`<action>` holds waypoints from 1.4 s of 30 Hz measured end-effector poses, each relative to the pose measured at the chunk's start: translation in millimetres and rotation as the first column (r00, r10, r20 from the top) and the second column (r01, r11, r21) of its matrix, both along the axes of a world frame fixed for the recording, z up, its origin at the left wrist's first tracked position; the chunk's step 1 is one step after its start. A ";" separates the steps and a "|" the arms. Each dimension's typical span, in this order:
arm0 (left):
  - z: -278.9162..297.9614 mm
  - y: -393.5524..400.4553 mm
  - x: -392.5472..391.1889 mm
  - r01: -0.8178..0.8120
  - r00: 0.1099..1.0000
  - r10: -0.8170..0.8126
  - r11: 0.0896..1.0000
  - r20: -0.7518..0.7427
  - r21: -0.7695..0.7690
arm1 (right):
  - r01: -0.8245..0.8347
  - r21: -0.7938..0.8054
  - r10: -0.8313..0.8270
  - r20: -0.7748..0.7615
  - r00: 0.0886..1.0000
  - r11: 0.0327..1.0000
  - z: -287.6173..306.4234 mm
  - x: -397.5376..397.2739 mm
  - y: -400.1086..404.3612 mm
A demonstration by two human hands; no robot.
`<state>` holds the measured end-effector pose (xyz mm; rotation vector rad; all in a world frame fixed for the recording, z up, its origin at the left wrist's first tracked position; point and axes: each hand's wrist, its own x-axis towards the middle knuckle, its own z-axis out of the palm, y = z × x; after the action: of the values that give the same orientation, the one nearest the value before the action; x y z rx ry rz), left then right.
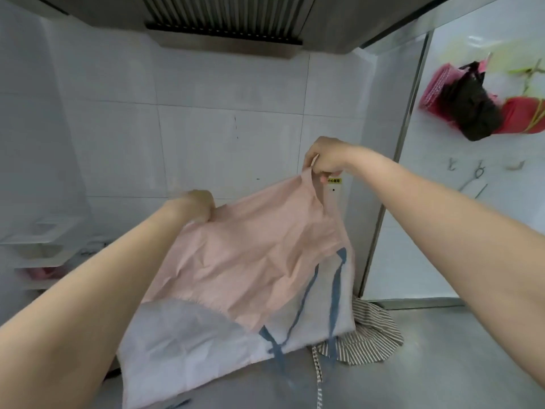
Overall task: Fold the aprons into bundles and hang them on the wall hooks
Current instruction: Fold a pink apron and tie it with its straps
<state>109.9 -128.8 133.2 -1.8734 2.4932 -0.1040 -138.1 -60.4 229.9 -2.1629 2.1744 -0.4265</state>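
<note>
A pink and white apron (247, 261) with blue straps hangs spread in the air in front of me above a steel counter (442, 364). My left hand (194, 206) grips its upper left edge. My right hand (326, 156) pinches its upper right corner, held higher. A striped apron (368, 338) lies crumpled on the counter behind the held one. On the right wall, folded bundles in red and dark cloth (472, 107) hang from hooks. Bare metal hooks (479, 169) sit below them.
White tiled wall stands straight ahead, with a range hood (224, 22) overhead. A white shelf unit (38, 243) with something pink on it is at the left. A steel frame post (392, 172) separates the tiled wall from the hook wall.
</note>
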 end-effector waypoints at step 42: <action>66.8 20.3 2.6 0.286 0.904 -0.313 0.949 -0.292 -0.134 | 0.058 -0.408 -0.056 0.017 0.998 0.911 -1.3 -12.0 -5.8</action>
<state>112.5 -108.5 200.0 -1.6256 3.0248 0.0861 -150.1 -66.2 228.6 -2.2805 2.3197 -0.9707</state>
